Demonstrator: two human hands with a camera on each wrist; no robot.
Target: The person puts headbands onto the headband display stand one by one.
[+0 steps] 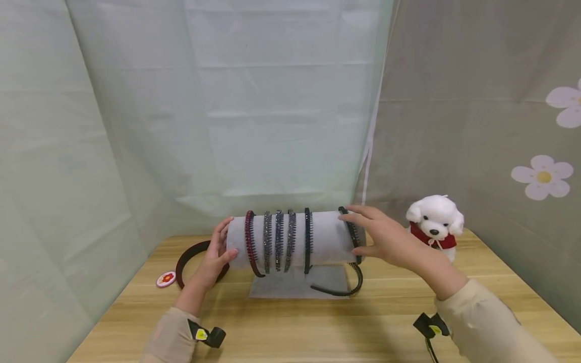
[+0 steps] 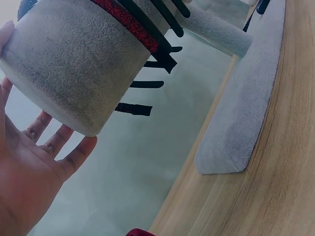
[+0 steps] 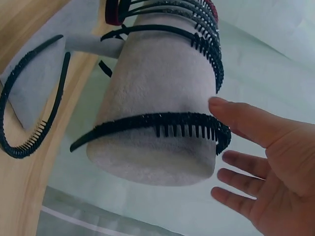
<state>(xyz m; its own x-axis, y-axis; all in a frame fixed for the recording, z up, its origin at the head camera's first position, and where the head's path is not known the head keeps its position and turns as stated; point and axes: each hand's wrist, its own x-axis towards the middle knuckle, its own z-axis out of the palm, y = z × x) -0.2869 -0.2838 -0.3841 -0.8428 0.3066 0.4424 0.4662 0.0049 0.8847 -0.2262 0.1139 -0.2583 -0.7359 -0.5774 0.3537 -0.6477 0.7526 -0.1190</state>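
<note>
A grey plush headband display roll (image 1: 325,239) stands on a grey base (image 1: 290,286), lined with several toothed headbands. The leftmost headband is dark red (image 1: 248,239), followed by glittery grey ones and a black headband (image 1: 308,242). With its thumb in front and fingers behind, my left hand (image 1: 210,262) holds the roll's left end. Near the right end sits another black headband (image 3: 147,122), slightly slanted. Beside it, my right hand (image 3: 266,147) has its fingers spread, with the thumb close to the roll; contact is unclear.
A loose black toothed headband (image 1: 358,282) lies at the base's right front. On the left of the wooden table (image 1: 281,327) are a dark red headband (image 1: 183,262) and a round flower badge (image 1: 166,279). A white plush dog (image 1: 434,217) sits at the right.
</note>
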